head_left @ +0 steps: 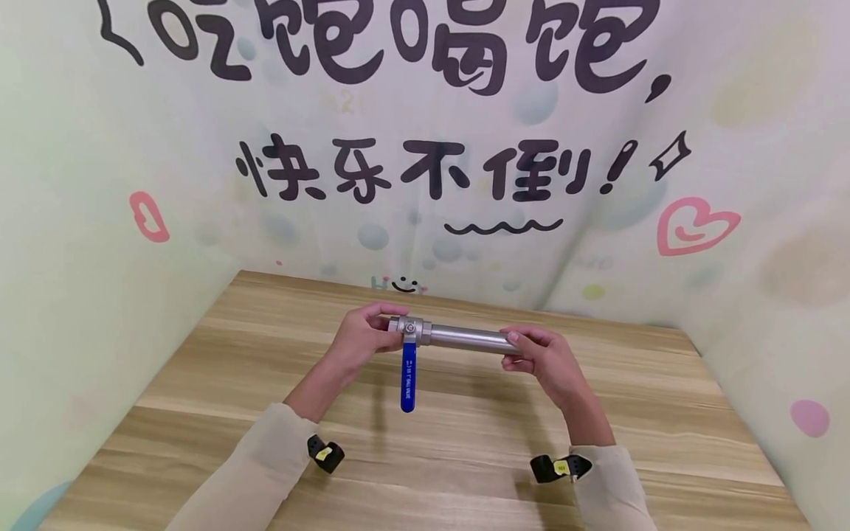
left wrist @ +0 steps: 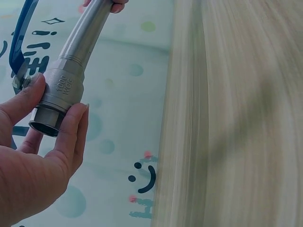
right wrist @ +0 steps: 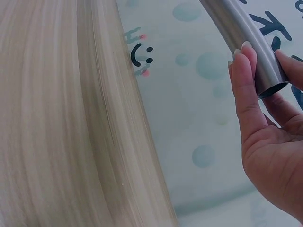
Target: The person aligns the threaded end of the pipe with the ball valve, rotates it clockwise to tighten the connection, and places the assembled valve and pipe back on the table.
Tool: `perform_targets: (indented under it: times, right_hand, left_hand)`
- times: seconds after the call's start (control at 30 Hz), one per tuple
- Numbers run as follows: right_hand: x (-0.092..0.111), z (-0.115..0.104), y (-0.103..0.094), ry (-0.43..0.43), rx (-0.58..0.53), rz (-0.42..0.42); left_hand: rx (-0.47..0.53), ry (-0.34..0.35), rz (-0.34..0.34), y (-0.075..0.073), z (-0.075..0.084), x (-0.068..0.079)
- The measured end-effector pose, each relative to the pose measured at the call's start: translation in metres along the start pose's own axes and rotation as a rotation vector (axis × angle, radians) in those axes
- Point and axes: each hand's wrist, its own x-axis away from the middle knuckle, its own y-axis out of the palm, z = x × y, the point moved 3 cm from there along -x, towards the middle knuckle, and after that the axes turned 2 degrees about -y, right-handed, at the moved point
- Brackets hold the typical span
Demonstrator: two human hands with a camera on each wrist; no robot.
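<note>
A steel ball valve (head_left: 413, 330) with a blue lever handle (head_left: 408, 377) is joined to a straight metal pipe (head_left: 468, 338). Both are held up above the table, the pipe lying nearly level from left to right. My left hand (head_left: 358, 339) grips the valve body at its outer end, thumb and fingers around it; its open threaded mouth shows in the left wrist view. At the pipe's free end, my right hand (head_left: 547, 361) pinches the tube between thumb and fingers. The pipe's hollow end (right wrist: 273, 90) faces the right palm. The lever hangs toward me.
Beneath the hands is a wood-grain table (head_left: 425, 472) whose far edge meets a printed wall sheet (head_left: 425, 251) with black characters and hearts. Side walls of the same sheet flank the table. A black wrist device (head_left: 327, 453) sits at each cuff.
</note>
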Motion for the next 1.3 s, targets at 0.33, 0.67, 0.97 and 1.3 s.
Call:
perform_targets:
  times: [0.33, 0.67, 0.97, 1.3]
  right_hand:
    - [0.0005, 0.0006, -0.0009, 0.033, 0.002, 0.008]
    - [0.0039, -0.0021, -0.0021, 0.033, -0.017, -0.062]
    - [0.0031, -0.0033, -0.0028, 0.010, -0.011, -0.072]
    - [0.0022, -0.0008, -0.0036, 0.043, -0.001, -0.060]
  left_hand:
    - [0.003, -0.005, 0.001, 0.0003, 0.0001, 0.0001]
    - [0.003, -0.012, -0.002, 0.0006, -0.0020, -0.0010]
    - [-0.003, -0.004, -0.007, 0.0001, -0.0024, -0.0025]
    - [0.007, 0.000, -0.005, -0.0013, -0.0049, -0.0037]
